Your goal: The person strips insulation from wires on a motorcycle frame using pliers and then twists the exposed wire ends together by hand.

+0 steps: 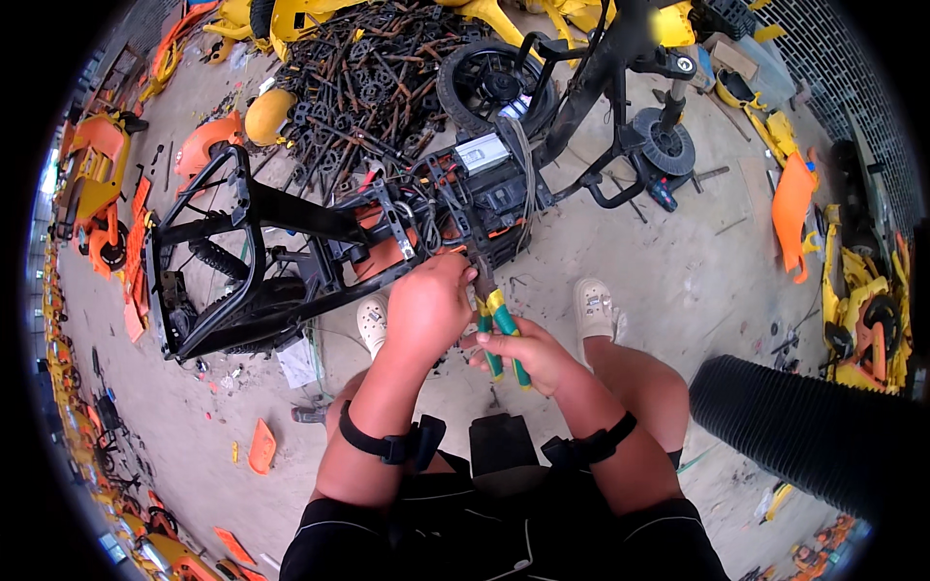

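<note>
A stripped black scooter frame (254,218) lies across the floor in front of me. At its middle, loose wires and cables surround a silver box (481,152) and a black box (502,197). My right hand (531,354) is wrapped round the green and yellow handles of pliers (503,315). Their dark jaws point up into the wiring, and the tips are hard to make out. My left hand (428,302) is closed beside the jaws, at the frame's near edge. Its fingertips pinch something too small to name.
Beyond the frame lies a heap of rusty metal parts (363,82), with a yellow rounded shell (269,117) beside it. A wheel (496,85) is at the far side. An orange panel (794,213) and a black ribbed hose (794,426) are on the right. A power drill (663,196) rests near the fork.
</note>
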Demonstrator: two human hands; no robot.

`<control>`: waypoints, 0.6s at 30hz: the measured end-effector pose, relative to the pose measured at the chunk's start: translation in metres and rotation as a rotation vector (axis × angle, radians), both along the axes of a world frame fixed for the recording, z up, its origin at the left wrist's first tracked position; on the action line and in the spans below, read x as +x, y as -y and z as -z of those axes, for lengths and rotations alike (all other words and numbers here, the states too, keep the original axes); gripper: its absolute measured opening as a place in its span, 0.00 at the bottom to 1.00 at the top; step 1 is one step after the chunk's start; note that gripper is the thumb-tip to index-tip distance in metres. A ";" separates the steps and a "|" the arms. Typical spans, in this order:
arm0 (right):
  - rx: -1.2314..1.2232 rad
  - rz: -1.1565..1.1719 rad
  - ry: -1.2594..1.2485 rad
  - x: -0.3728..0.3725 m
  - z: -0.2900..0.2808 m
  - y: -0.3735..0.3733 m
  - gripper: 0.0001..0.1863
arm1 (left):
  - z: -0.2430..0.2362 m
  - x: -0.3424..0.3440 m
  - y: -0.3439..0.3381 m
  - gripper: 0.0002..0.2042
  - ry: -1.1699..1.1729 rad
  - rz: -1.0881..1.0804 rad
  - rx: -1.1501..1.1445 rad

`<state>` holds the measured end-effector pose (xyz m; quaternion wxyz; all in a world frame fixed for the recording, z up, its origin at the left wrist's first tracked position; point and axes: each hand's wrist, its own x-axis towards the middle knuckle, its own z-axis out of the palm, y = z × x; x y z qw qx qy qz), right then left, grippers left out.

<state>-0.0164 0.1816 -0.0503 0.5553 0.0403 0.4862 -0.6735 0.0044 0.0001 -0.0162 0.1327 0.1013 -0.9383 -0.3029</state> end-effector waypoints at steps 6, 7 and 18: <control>-0.081 -0.003 0.125 0.002 0.012 0.000 0.23 | -0.008 -0.002 -0.004 0.05 0.007 -0.011 -0.102; -0.062 0.006 0.100 0.004 0.017 0.003 0.23 | -0.010 -0.003 -0.004 0.05 -0.002 -0.032 -0.089; -0.064 0.212 0.061 0.028 -0.011 0.043 0.10 | -0.023 0.009 0.023 0.07 -0.194 0.008 -0.066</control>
